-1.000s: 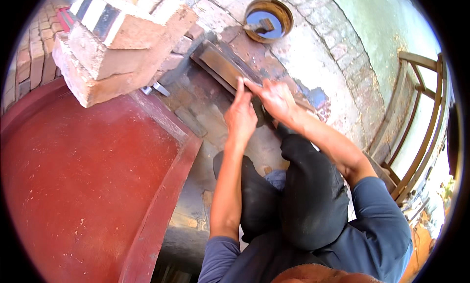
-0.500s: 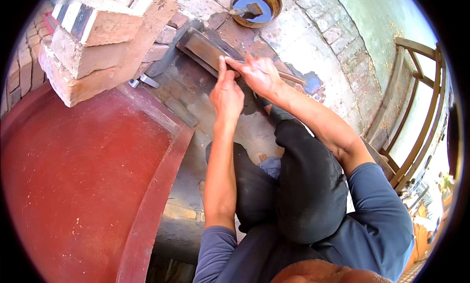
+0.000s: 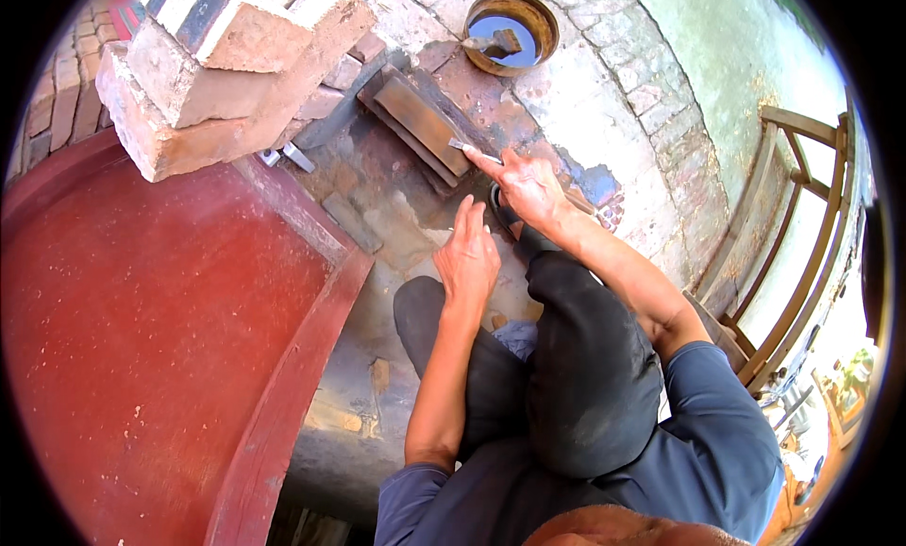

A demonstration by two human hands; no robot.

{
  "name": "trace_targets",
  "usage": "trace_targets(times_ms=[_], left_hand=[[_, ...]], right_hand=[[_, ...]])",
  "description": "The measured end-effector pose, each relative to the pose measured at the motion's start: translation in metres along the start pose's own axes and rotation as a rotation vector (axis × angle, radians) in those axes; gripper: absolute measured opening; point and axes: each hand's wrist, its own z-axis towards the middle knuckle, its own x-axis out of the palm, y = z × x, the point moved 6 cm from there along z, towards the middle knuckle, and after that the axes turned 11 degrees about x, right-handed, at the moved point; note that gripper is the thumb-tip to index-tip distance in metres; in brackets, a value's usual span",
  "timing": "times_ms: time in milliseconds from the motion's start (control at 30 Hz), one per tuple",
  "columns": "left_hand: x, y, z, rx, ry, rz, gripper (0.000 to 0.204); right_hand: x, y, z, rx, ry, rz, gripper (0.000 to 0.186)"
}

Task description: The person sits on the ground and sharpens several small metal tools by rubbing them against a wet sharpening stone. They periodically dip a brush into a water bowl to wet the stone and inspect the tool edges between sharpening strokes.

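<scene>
My right hand (image 3: 530,187) is closed round a chisel (image 3: 462,146), its pale flat blade end pointing toward a brown whetstone. What looks like its wooden handle shows past the palm. The whetstone (image 3: 420,123), a long rectangular block, lies slanted on a dark, wet-looking base on the ground. The blade tip is at the stone's near right end; I cannot tell whether it touches. My left hand (image 3: 469,261) hangs open and bare below the stone, fingers stretched forward and apart from it.
A round bowl (image 3: 540,27) of dark liquid with a brush (image 3: 498,43) stands beyond the stone. Stacked bricks (image 3: 212,93) rise at the left, beside a large red panel (image 3: 170,329). A wooden frame (image 3: 755,225) stands at the right. Brick paving (image 3: 623,36) runs behind.
Both hands were together over the whetstone. The left has let go and drawn back toward me; the right has drawn back with the chisel, lifting its blade end into sight.
</scene>
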Motion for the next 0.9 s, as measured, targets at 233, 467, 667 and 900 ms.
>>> trace_targets(times_ms=[233, 467, 667, 900], left_hand=[[-0.002, 0.010, 0.003, -0.049, 0.101, 0.081, 0.047], [-0.003, -0.002, 0.020, -0.018, 0.089, 0.050, 0.038], [-0.004, 0.001, 0.028, -0.062, 0.165, 0.099, 0.030], [-0.007, 0.002, 0.031, -0.009, 0.057, 0.050, 0.030]], right_hand=[[-0.009, 0.025, 0.040, -0.049, -0.067, -0.014, 0.066], [-0.004, 0.011, 0.012, -0.015, -0.080, -0.129, 0.066], [-0.004, 0.022, 0.016, -0.031, -0.082, -0.123, 0.065], [-0.004, 0.024, 0.040, -0.062, -0.126, -0.044, 0.060]])
